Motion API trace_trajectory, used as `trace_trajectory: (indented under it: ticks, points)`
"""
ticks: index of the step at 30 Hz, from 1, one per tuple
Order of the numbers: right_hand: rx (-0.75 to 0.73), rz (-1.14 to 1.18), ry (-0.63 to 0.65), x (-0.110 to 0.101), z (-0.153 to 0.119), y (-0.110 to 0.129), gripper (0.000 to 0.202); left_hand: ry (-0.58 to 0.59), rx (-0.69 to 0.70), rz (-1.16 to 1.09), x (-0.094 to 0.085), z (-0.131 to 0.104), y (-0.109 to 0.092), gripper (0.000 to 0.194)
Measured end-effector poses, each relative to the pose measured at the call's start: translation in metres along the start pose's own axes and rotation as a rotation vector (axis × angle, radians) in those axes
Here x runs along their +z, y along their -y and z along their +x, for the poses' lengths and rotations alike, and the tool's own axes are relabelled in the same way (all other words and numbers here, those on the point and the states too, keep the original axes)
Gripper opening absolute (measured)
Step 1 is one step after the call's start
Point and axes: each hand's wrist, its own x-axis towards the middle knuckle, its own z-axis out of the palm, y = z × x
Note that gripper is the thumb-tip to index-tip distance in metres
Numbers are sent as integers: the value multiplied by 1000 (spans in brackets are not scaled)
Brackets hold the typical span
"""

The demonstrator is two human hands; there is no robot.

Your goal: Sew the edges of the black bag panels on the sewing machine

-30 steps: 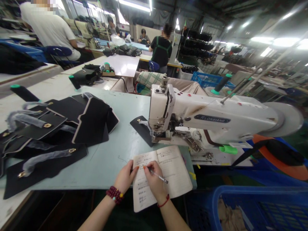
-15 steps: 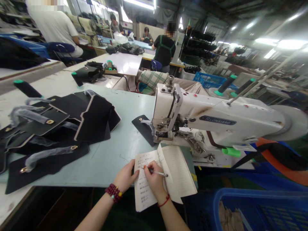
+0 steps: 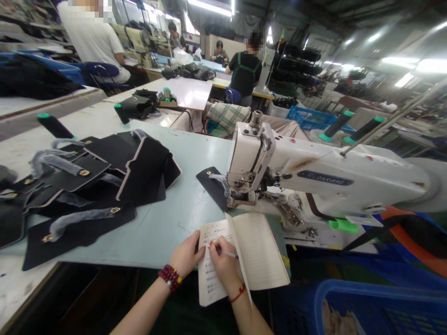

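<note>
An open notebook (image 3: 260, 253) lies at the front edge of the pale green table (image 3: 164, 228), partly overhanging it. My right hand (image 3: 222, 265) rests on the left page and grips a pen (image 3: 227, 253), its tip on the paper. My left hand (image 3: 186, 255), with a dark red bead bracelet at the wrist, presses flat on the notebook's left edge. One page stands partly lifted beside my right hand.
A white sewing machine (image 3: 314, 179) stands just behind the notebook, a black piece (image 3: 213, 186) under its foot. Black bag panels with handles (image 3: 94, 181) are piled at the left. A blue crate (image 3: 377, 309) sits at the lower right. Other people work at tables behind.
A notebook page has lifted and swung left toward my right hand. The pen hand shifted slightly on the left page. The view has drifted left.
</note>
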Motion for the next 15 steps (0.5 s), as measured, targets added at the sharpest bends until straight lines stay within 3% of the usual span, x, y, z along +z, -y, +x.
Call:
trace_trajectory:
  ticks: [15]
  points:
    - [-21, 11, 22, -1, 2, 9, 22, 6, 0, 33, 2, 1, 1, 24]
